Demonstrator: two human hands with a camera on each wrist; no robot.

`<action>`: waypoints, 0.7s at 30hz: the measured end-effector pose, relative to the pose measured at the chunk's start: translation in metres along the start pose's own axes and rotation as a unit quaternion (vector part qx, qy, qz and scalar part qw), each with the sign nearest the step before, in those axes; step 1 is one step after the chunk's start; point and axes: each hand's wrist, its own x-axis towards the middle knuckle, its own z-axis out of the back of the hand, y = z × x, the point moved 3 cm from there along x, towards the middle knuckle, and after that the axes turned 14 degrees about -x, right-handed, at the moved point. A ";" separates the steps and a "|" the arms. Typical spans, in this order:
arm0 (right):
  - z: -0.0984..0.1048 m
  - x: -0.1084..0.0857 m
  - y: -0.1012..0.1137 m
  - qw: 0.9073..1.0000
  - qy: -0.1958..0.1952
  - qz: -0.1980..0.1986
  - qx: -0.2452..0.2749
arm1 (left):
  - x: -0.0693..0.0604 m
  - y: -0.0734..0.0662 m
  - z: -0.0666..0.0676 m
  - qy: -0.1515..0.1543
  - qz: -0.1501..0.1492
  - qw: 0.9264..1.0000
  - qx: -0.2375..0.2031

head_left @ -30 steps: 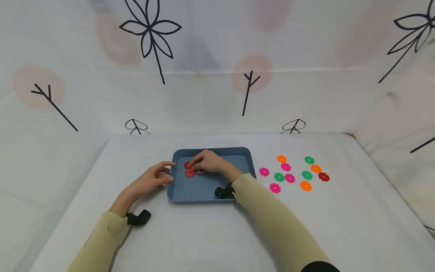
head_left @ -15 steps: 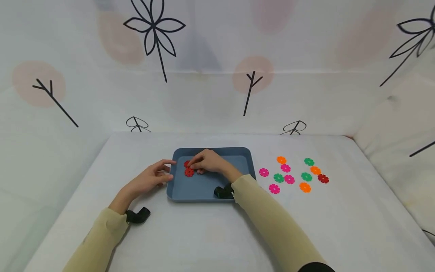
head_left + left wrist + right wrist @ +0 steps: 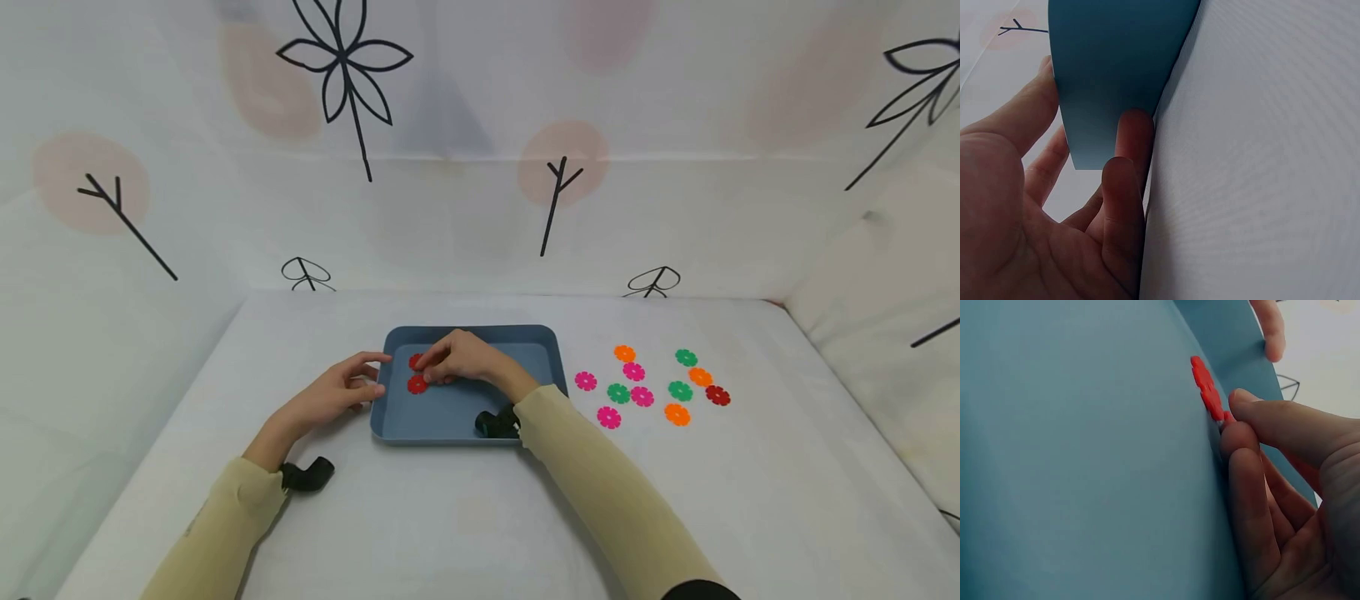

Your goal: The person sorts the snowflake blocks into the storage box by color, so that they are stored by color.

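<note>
Right hand (image 3: pixel 461 358) reaches over the left part of the tray (image 3: pixel 450 421), thumb and fingertips pinching what looks like the edge of a red disc (image 3: pixel 1228 417). From where I stand, a nearer red disc (image 3: pixel 417 384) lies in plain sight on the tray's left side; a farther red disc (image 3: pixel 415 362) sits just beyond it, part hidden by the fingertips. I cannot tell whether the pinched edge belongs to that farther one. Left hand (image 3: pixel 333 396) rests at the tray's left wall, fingers loosely bent and touching it, one fingertip over the rim.

The left rim stands near the red discs, so there is little room on that side; a wide stretch of tray floor lies between them and the near rim, and more spreads to their right. Beyond the tray's right rim, eleven loose discs (image 3: pixel 642 396), pink, orange, green and one red, are scattered on the white cloth (image 3: pixel 450 525), well apart from both hands.

A pale sleeve (image 3: pixel 600 467) and a black wrist device (image 3: pixel 495 423) cover the tray's near right corner. Both sleeves are cut off at the head view's bottom, in front of the tray. From the left wrist, only the tray's dim outer wall shows, its inside out of sight.
</note>
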 end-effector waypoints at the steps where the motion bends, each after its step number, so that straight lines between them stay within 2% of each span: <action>1: 0.000 0.000 0.000 1.000 0.001 0.001 -0.004 | 0.000 0.000 0.000 0.000 0.000 1.000 0.000; 12: 0.000 -0.001 0.003 0.998 0.012 0.026 -0.061 | 0.000 0.000 -0.001 -0.001 0.001 1.000 0.003; 21: 0.001 0.000 0.002 0.999 0.012 0.038 -0.026 | -0.001 0.001 0.000 -0.001 0.001 1.000 0.006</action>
